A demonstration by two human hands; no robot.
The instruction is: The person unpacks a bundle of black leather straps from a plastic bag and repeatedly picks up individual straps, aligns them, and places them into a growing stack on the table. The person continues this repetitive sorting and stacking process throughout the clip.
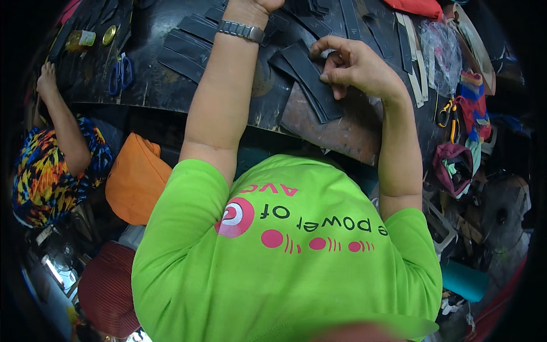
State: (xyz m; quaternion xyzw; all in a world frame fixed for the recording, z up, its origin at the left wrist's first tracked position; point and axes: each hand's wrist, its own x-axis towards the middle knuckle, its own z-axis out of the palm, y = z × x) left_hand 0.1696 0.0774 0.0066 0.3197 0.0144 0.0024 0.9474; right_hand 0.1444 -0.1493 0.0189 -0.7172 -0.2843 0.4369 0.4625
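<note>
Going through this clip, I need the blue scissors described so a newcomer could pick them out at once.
Start at the dark table and find the left forearm. Left of it lie fanned black strips; the scissors are further left, close to the table's near edge. Their blue loop handles set them apart from those strips and the round gold lid.

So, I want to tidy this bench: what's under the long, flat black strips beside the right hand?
Beneath the lower end of the long, flat black strips a worn reddish-brown board shows. Whatever the strips and right hand fully cover cannot be seen.
</note>
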